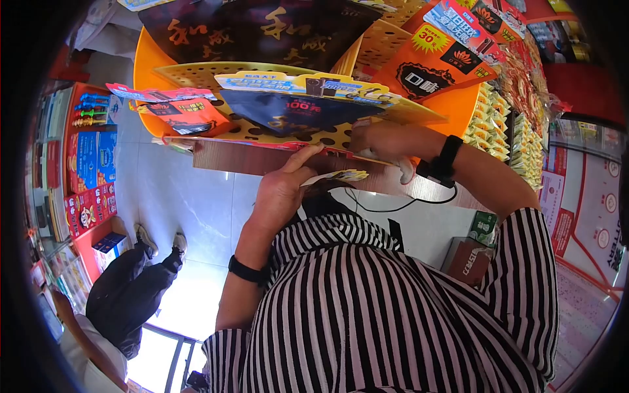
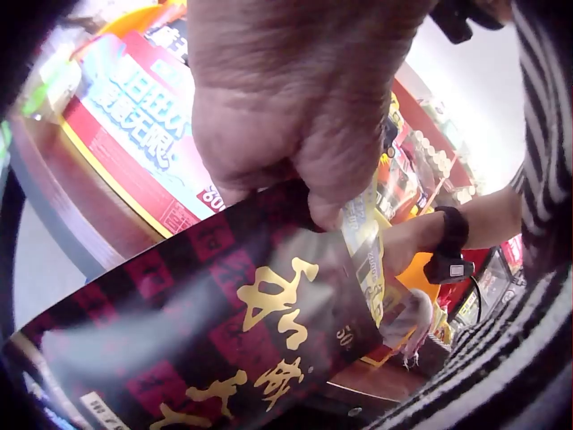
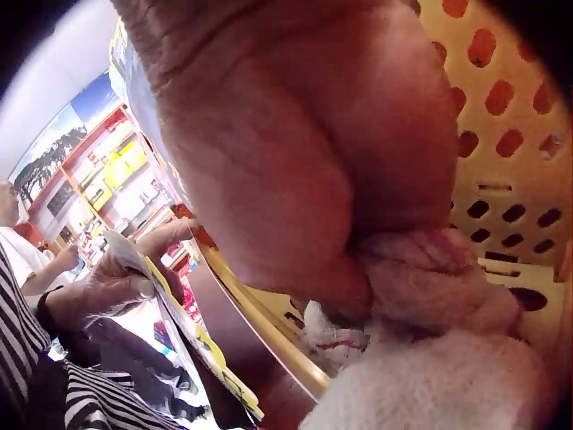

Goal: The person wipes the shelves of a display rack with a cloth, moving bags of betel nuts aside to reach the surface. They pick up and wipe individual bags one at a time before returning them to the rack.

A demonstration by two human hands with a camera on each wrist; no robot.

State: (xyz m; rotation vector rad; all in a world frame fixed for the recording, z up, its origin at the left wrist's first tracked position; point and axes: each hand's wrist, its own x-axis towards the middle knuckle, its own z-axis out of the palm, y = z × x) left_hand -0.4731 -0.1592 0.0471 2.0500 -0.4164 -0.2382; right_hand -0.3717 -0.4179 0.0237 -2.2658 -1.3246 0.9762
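A brown counter [image 1: 229,160] carries a yellow rack [image 3: 466,175] with round and oblong holes, its orange end panels enclosing rows of upright pouches. Small yellow packets [image 1: 488,121] stand in rows just beside the rack. Grey floor tiles [image 1: 190,196] extend to the left, where a red-edged shelf [image 1: 75,164] holds blue and red boxes. A second person [image 1: 134,285], in dark trousers, is near that shelf.

A person in a striped shirt [image 1: 367,314] faces the rack. The left hand [image 1: 282,193] pinches a dark pouch [image 2: 224,313] by its upper end, in front of the counter; the right hand [image 1: 386,139] grips a bunched white cloth [image 3: 439,385] at the rack's near edge.

The head view gives the held pouch only as a thin edge, whereas the left wrist view presents its broad face, with gold characters on black and magenta. The right wrist view alone shows the cloth's folds beneath the curled fingers, and beyond them a tall shelf unit [image 3: 116,170] and a wall picture of a tree [image 3: 58,152].
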